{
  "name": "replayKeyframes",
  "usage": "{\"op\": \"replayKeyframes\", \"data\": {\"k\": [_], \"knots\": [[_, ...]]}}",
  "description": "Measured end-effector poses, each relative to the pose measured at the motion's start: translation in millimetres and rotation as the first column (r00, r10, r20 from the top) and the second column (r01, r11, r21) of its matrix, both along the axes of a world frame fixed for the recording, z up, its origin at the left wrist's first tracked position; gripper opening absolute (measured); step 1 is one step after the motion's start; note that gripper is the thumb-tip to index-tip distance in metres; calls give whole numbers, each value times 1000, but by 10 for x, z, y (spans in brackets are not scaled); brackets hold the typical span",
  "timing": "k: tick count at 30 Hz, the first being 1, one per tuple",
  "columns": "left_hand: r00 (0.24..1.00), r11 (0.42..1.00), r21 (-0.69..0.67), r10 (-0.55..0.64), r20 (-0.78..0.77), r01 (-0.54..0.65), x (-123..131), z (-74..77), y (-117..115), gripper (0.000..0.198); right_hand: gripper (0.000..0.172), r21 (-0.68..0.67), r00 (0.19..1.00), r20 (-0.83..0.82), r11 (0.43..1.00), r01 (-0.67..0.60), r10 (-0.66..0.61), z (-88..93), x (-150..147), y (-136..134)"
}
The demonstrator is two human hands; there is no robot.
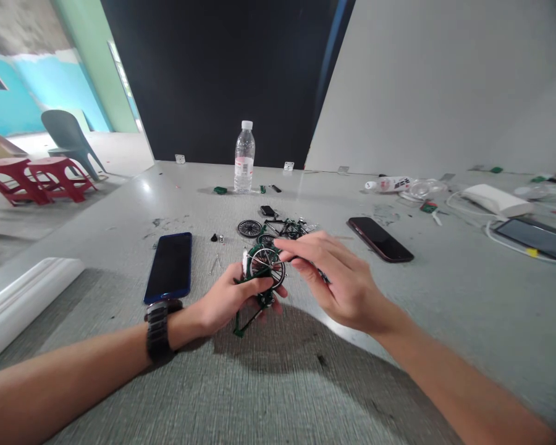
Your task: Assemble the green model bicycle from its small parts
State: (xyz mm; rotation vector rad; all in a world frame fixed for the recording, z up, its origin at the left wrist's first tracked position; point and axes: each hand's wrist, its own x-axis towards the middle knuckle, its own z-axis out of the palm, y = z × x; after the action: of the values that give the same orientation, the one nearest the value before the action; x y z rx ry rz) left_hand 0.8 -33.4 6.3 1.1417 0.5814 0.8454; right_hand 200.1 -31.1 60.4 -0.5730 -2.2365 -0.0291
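My left hand (234, 293) is closed around a green and black model bicycle part (265, 296), tilted above the table. A spoked toy wheel (278, 281) sits on its upper side, with the left thumb across the wheel's lower edge. In my right hand (338, 278), thumb and fingers pinch a slim dark-handled tool that looks like a small screwdriver (297, 259). Its thin tip reaches the middle of the wheel; whether it touches the hub I cannot tell. Just beyond the hands lie a black bicycle frame (275, 227) and a loose black wheel (249, 228).
Phones lie on the left (169, 266) and right (380, 238). A water bottle (244, 161) stands at the back. Small black parts (214, 237) and thin metal pieces (215, 264) lie near my left hand. A white roll (28, 296), cables and a white box (495, 201) flank the table.
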Motion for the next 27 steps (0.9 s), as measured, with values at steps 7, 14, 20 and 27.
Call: {"op": "replayKeyframes", "data": {"k": [7,14,20,27], "knots": [[995,992,104,84,-51,-78,6,-27,1,23,13,39,991,-109,996,78,-74,-19,17,45],[951,942,283,242,-194,-182,6,24,-31,25,14,115,989,107,989,87,-99,-8,69,85],[847,814,512,456,-274,-272,-8,35,-45,23,6,196,980,129,972,127,-154,-43,103,128],[777,710,650,560,-287,-271,-7,14,-66,16,8,274,957,195,949,158,-215,-102,94,139]]}}
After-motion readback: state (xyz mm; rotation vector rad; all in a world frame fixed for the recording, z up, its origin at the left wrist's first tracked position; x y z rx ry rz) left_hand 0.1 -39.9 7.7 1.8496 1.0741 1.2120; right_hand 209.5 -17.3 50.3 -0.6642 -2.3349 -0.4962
